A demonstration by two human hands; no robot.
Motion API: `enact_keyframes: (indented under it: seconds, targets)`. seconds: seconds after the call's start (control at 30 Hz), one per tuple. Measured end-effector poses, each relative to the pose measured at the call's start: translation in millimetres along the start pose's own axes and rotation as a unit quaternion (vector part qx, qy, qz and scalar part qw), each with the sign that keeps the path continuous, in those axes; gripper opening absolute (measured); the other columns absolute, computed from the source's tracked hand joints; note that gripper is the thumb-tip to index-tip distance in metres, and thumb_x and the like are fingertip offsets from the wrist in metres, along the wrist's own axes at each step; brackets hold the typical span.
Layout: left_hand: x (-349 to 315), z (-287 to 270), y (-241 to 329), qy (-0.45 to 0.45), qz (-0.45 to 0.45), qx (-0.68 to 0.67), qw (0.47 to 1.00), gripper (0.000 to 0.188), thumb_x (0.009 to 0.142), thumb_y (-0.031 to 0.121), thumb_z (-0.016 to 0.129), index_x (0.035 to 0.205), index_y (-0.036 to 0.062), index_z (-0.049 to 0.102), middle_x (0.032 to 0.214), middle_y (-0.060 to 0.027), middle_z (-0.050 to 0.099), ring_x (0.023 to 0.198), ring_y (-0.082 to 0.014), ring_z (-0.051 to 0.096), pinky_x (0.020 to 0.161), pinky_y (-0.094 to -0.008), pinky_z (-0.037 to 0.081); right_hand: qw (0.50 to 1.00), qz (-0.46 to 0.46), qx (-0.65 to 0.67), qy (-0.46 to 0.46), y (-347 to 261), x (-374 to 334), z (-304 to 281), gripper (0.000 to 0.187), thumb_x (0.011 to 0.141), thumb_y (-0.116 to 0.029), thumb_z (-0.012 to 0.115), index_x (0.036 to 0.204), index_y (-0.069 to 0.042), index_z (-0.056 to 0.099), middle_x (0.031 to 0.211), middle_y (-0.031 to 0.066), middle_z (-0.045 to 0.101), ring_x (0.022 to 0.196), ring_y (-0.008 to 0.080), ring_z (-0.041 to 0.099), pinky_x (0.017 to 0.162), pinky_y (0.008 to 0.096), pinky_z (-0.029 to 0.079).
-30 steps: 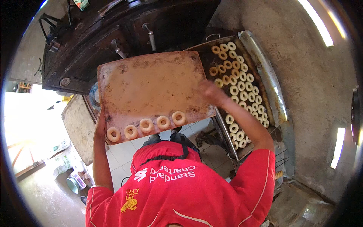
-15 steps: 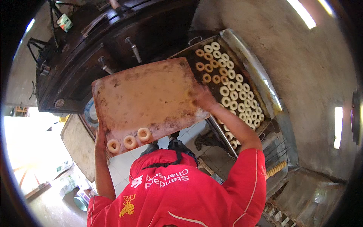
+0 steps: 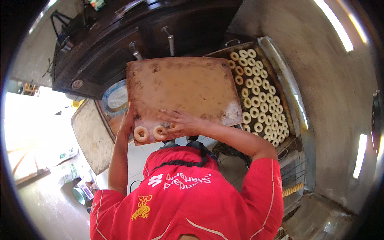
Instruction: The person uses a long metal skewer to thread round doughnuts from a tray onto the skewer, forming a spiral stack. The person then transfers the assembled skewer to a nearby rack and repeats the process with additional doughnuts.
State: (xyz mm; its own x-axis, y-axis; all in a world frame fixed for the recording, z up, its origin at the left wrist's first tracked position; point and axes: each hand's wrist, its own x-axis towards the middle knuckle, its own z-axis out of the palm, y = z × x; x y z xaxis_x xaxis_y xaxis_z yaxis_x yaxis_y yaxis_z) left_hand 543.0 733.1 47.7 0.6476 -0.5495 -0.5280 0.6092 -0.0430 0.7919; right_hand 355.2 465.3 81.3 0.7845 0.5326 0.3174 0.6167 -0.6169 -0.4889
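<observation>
A flat, stained brown board (image 3: 184, 86) is held out in front of me, sloping slightly. My left hand (image 3: 127, 120) grips its left edge near the lower corner. Two raw dough rings (image 3: 141, 134) show along the board's near edge. Over that edge reaches my right hand (image 3: 179, 123), fingers spread, their tips at the right one of these rings. Whatever lies under the palm is hidden. To the right, a dark baking tray (image 3: 224, 50) carries many dough rings (image 3: 264, 107) in rows, pale ones and a few browner ones at its left.
Beyond the board stands a large dark metal oven-like unit (image 3: 104, 52) with handles (image 3: 171, 42). A second pale board (image 3: 93, 136) leans at the left, beside a blue-rimmed item (image 3: 116, 98). A wall (image 3: 324, 96) rises at the right, past the tray's metal side.
My right hand has left the board's right edge and come over to the rings at the near edge. One of three rings there is now out of sight. The view has shifted.
</observation>
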Motion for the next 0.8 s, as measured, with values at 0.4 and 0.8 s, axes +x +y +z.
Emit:
enact_keyframes:
  seconds: [0.4,0.8]
  targets:
    - [-29,-17,19,0.044,-0.005,0.001,0.999,0.088,0.104,0.071,0.048,0.155,-0.0003,0.045,0.148,-0.0146,0.059,0.128,-0.0271,0.063,0.108,-0.0417,0.053,0.889,0.425,-0.157,0.062,142,-194,-77,0.051,0.082,-0.018,0.072,0.132,-0.012,0.068,0.146,0.0210,0.057,0.135,0.0435,0.051,0.112,0.0548,0.043]
    - [-11,-23,9,0.073,-0.084,0.056,0.992,0.075,0.104,0.066,0.053,0.141,0.0007,0.058,0.130,-0.0131,0.066,0.115,-0.0231,0.066,0.097,-0.0395,0.057,0.927,0.335,0.027,0.168,-28,3,46,0.041,0.092,-0.033,0.070,0.126,-0.009,0.069,0.115,0.0235,0.068,0.119,0.0459,0.059,0.104,0.0567,0.046]
